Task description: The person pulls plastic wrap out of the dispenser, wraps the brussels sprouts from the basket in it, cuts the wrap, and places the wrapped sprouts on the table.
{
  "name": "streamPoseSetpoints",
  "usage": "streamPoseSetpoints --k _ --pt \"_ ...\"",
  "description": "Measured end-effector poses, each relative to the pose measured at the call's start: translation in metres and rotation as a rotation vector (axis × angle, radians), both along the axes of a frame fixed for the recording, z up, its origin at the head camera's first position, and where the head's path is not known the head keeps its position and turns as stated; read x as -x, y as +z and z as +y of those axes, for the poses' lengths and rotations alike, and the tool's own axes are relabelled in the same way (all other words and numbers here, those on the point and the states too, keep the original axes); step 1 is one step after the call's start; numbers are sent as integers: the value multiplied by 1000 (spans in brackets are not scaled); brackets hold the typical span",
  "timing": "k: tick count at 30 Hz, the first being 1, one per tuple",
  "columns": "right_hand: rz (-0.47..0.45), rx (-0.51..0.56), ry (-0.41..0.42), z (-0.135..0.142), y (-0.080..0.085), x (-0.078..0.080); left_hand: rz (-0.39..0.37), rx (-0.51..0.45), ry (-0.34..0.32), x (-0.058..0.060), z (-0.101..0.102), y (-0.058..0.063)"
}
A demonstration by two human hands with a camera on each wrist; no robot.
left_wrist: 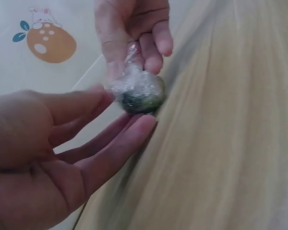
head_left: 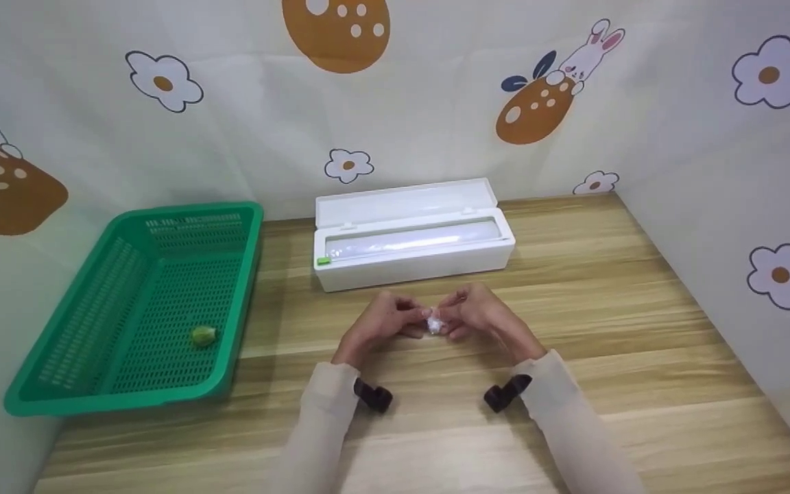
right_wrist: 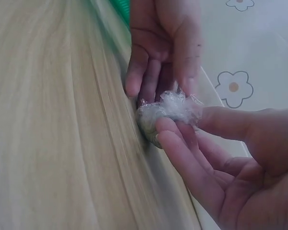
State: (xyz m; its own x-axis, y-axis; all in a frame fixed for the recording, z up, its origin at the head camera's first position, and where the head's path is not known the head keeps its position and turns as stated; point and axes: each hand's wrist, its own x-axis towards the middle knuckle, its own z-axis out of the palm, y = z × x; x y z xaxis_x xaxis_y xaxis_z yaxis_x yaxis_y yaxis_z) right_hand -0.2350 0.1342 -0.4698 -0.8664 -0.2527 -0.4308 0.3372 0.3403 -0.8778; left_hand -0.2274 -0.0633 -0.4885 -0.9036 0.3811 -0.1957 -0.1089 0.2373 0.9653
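Note:
A small round green item wrapped in cling film (left_wrist: 141, 93) is between both hands, just above the wooden table. The crumpled film (right_wrist: 175, 105) bunches on top of it; its exact kind is hidden under the plastic. My left hand (head_left: 387, 319) pinches it from the left, thumb at the film and fingertips below. From the right, my right hand (head_left: 481, 312) grips the same bundle between thumb and fingers. Behind the hands stands a white cling film dispenser box (head_left: 415, 264), lid raised, with the clear roll showing inside.
A green plastic basket (head_left: 247, 274) sits at the left, with a small yellow-green item (head_left: 204, 335) on its bottom. A patterned curtain (head_left: 422, 123) borders the wooden table (head_left: 607, 295) at the back and sides. A green slider (head_left: 324, 261) is at the box's left end.

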Motion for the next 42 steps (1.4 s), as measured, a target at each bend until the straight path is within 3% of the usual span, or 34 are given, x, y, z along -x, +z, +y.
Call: streamPoseSetpoints --k 9,14,18,22,25,34,42 --pt "44 16 53 7 -1 -1 30 23 46 -3 8 -1" --pt "85 -19 127 13 1 -3 62 49 94 -4 12 -1" --pt "120 -61 165 14 3 -4 51 52 78 -4 12 0" --pt "117 -57 141 11 1 -4 -10 36 28 -3 8 3" --pt "90 -44 104 9 0 -3 -13 62 11 -2 7 2" --pt "77 -56 107 9 -1 -1 140 211 101 -2 10 -2" --pt "26 -30 26 5 -6 2 115 233 71 -1 9 3"
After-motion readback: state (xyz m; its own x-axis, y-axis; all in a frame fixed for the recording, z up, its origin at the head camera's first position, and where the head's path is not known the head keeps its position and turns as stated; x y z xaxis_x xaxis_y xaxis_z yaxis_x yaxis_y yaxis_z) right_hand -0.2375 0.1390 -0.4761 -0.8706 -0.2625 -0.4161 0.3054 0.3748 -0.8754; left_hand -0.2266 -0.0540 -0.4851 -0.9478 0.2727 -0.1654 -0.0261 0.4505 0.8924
